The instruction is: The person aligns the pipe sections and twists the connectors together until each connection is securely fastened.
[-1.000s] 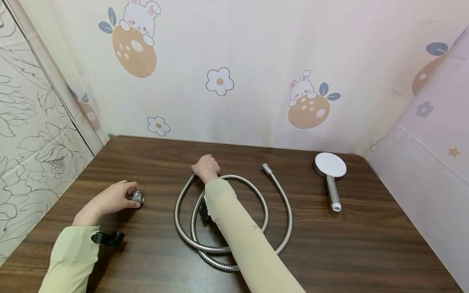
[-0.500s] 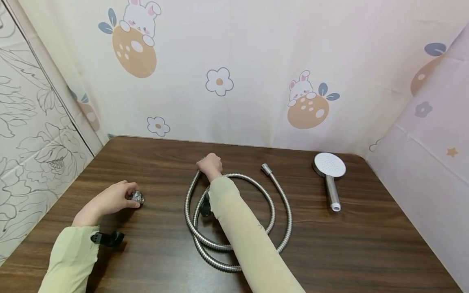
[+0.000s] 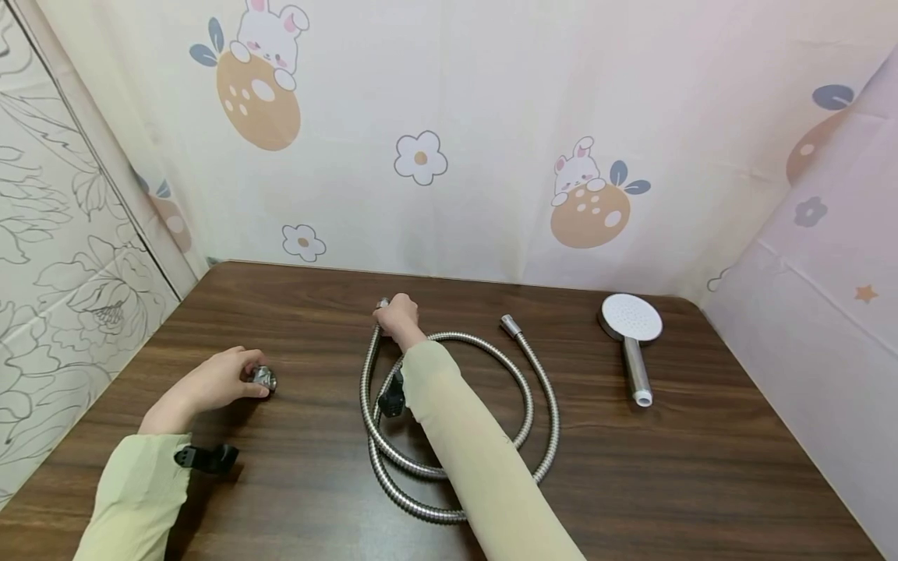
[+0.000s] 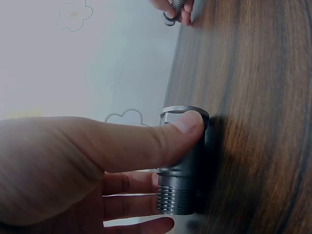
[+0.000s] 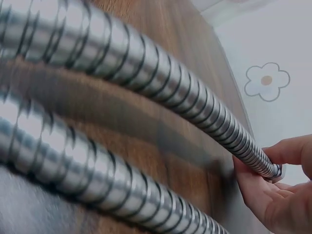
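A short metal pipe fitting (image 4: 181, 168) with a ribbed thread at one end is pinched by my left hand (image 3: 223, 380) at the table's left. In the left wrist view the thumb (image 4: 161, 139) lies across its body, with the other fingers behind it. My right hand (image 3: 398, 318) grips a ribbed metal shower hose (image 5: 195, 105) close to one end, at the table's back middle. That end (image 3: 382, 303) pokes out just past the fingers. The hose loops over the table, its other end (image 3: 511, 324) lying free to the right. The right forearm hides part of the coil.
A shower head (image 3: 632, 318) with a white face and silver handle lies at the right on the brown wooden table (image 3: 701, 467). Patterned curtains (image 3: 491, 195) hang behind the table and along its sides.
My right hand has shifted a little right, then slightly back left. The left side of the hose loop has slid right, and the hose's end now shows past the fingers. My left hand stays put.
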Demonstrator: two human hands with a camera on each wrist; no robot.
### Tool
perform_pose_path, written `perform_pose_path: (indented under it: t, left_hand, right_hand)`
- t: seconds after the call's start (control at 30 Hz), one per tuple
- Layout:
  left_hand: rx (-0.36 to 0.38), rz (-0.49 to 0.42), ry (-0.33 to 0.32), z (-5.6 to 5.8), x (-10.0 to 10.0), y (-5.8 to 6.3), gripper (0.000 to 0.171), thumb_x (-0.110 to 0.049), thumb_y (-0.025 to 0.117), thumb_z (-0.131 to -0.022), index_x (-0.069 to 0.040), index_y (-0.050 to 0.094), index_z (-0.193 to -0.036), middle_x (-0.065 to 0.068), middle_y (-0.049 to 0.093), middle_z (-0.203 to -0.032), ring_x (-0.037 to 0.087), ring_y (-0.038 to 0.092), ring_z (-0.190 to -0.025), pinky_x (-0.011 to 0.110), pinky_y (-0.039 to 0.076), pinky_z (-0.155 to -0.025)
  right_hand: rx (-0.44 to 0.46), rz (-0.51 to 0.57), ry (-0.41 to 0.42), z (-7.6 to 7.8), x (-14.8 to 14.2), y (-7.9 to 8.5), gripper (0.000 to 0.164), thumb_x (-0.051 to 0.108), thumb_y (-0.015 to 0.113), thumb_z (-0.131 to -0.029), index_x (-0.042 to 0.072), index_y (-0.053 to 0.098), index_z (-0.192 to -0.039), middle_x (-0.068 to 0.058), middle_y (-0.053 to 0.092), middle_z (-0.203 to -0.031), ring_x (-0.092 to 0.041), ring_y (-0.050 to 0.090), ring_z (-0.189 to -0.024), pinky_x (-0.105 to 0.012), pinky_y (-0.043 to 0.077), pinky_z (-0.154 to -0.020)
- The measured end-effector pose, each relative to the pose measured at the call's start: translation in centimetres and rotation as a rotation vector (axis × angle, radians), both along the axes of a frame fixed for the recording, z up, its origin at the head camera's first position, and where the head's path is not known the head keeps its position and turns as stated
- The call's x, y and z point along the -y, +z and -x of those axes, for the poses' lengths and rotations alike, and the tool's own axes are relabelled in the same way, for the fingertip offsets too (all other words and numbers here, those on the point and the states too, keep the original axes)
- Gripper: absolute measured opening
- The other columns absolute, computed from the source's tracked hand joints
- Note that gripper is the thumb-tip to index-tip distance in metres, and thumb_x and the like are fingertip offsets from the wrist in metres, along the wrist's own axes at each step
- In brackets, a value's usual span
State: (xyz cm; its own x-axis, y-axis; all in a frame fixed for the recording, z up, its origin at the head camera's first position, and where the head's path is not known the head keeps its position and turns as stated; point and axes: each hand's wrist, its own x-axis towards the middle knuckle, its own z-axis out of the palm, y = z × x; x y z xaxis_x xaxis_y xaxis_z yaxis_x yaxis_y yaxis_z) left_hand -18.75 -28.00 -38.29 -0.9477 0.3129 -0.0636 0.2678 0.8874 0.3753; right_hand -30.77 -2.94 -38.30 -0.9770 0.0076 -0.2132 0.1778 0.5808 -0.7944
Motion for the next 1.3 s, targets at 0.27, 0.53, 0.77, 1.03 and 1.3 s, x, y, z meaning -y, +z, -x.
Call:
perform_pose_path:
  t: [0.27,0.53,0.77,1.03,1.3]
  left_hand:
    - [0.012,-0.002,0.009,0.1,-0.2,0.0,0.031,-0.024,0.072,-0.076,-0.006,0.059,-0.098,0.003,0.048,-0.079,0.015,0.041,-0.069,0.029,0.033,-0.059]
    - [0.024,-0.004,0.003,0.2,-0.3,-0.1,0.028,-0.023,0.072,-0.076,-0.008,0.059,-0.095,0.003,0.046,-0.078,0.015,0.040,-0.070,0.029,0.032,-0.059]
    - [0.023,-0.006,0.004,0.1,-0.3,0.0,0.027,-0.023,0.072,-0.076,-0.008,0.059,-0.094,0.003,0.046,-0.078,0.015,0.040,-0.069,0.029,0.032,-0.059]
    - [0.002,-0.008,-0.003,0.1,0.0,-0.4,0.031,-0.023,0.073,-0.075,-0.007,0.061,-0.099,0.004,0.052,-0.084,0.014,0.046,-0.072,0.031,0.038,-0.061]
    - [0.004,-0.012,0.008,0.3,-0.2,-0.4,0.031,-0.023,0.072,-0.076,-0.007,0.061,-0.100,0.004,0.052,-0.084,0.015,0.046,-0.072,0.031,0.038,-0.062]
  right_hand:
    - [0.133,0.419,-0.053,-0.3,1.0,-0.5,0.023,0.000,0.052,-0.089,-0.006,0.051,-0.110,-0.025,0.057,-0.103,-0.023,0.068,-0.068,-0.026,0.054,-0.057]
    - [0.230,0.618,0.005,-0.5,1.3,-0.2,0.037,-0.007,0.047,-0.088,-0.012,0.042,-0.125,-0.028,0.056,-0.111,-0.011,0.056,-0.056,-0.020,0.050,-0.056]
    - [0.309,0.727,-0.010,-0.5,1.6,0.2,0.033,-0.004,0.047,-0.090,-0.005,0.045,-0.123,-0.018,0.060,-0.090,-0.015,0.057,-0.063,-0.025,0.052,-0.064]
    - [0.292,0.731,0.005,-1.1,1.9,0.3,0.033,-0.001,0.044,-0.093,-0.005,0.041,-0.126,-0.010,0.059,-0.080,-0.010,0.052,-0.058,-0.020,0.044,-0.053]
    - [0.302,0.774,-0.006,-1.6,1.8,0.5,0.036,0.013,0.045,-0.095,-0.005,0.044,-0.126,-0.018,0.065,-0.101,-0.008,0.051,-0.059,-0.020,0.043,-0.052]
